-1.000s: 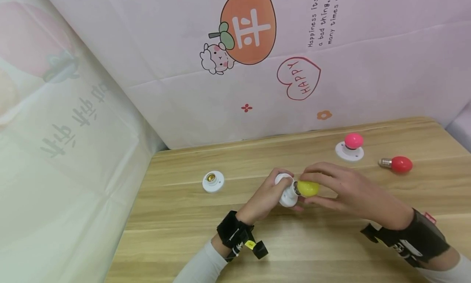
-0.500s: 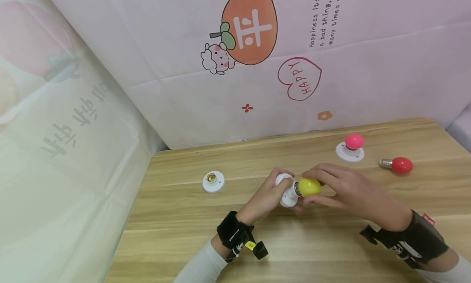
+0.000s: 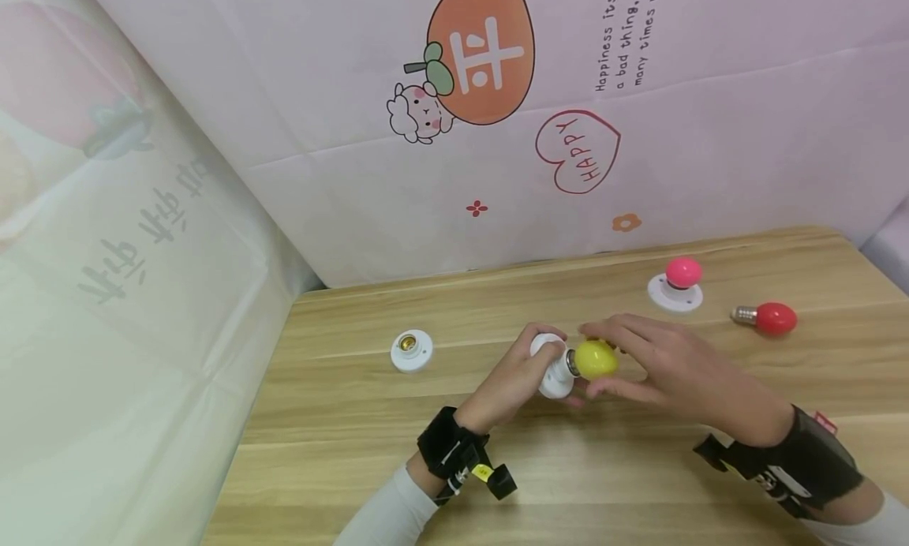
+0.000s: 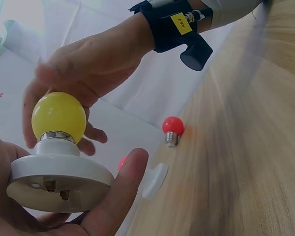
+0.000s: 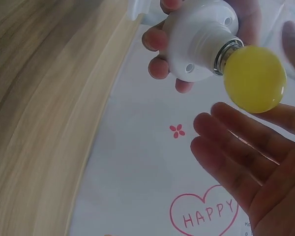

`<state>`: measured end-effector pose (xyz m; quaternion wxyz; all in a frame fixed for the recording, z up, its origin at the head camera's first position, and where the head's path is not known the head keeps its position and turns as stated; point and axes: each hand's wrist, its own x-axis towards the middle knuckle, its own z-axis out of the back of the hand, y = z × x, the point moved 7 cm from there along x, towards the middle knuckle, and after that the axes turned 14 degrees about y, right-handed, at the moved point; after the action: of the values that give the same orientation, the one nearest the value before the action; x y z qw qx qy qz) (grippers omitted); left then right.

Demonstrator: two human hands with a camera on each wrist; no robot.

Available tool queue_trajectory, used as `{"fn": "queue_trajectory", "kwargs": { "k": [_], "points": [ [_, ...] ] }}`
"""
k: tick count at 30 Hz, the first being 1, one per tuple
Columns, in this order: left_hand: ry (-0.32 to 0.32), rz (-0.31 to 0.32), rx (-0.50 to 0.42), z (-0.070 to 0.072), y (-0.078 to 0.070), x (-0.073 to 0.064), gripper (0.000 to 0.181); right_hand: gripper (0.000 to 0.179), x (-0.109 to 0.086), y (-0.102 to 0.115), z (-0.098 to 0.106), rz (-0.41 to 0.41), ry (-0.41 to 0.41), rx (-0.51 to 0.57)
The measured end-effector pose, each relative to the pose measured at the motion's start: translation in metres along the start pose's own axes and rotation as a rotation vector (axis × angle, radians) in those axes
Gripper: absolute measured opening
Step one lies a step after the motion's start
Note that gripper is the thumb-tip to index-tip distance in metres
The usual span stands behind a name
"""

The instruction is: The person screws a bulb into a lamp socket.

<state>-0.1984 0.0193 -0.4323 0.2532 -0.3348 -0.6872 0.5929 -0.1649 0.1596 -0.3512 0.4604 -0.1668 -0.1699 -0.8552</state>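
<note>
My left hand [image 3: 521, 376] grips a white round lamp holder [image 3: 556, 380] by its base, tilted and raised off the table. In the holder's socket sits a yellow light bulb [image 3: 595, 360], with a silver ring of its metal cap showing at the joint. Around the bulb, my right hand [image 3: 660, 364] stands with fingers spread and nearly straight. The right wrist view shows its thumb [image 5: 294, 46] apart from the yellow glass and its fingers [image 5: 241, 147] extended beside it. Two brass-coloured terminals show on the holder's underside [image 4: 59, 191] in the left wrist view.
On the wooden table [image 3: 341, 451], another white lamp holder [image 3: 412, 360] stands bulbless at the left. At the back right, a pink bulb [image 3: 683, 272] sits in a white holder [image 3: 675, 297]. A red bulb [image 3: 776, 319] lies on its side nearby. Printed cloth [image 3: 341, 207] hangs behind.
My right fingers have shifted and loosened around the yellow bulb, leaving more of its glass in sight. The left hand and lamp holder have stayed nearly still.
</note>
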Motion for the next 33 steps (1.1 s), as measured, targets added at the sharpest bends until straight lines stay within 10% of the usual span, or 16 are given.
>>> {"fn": "queue_trajectory", "kwargs": {
  "k": [12,33],
  "points": [
    [0.022,-0.012,-0.065,-0.001,-0.001,0.0,0.026,0.081,0.006,0.014,0.017,0.124,-0.061,0.006],
    [0.044,-0.004,-0.064,0.0,-0.001,0.002,0.035,0.051,0.007,0.02,0.009,0.207,0.021,0.044]
  ]
}}
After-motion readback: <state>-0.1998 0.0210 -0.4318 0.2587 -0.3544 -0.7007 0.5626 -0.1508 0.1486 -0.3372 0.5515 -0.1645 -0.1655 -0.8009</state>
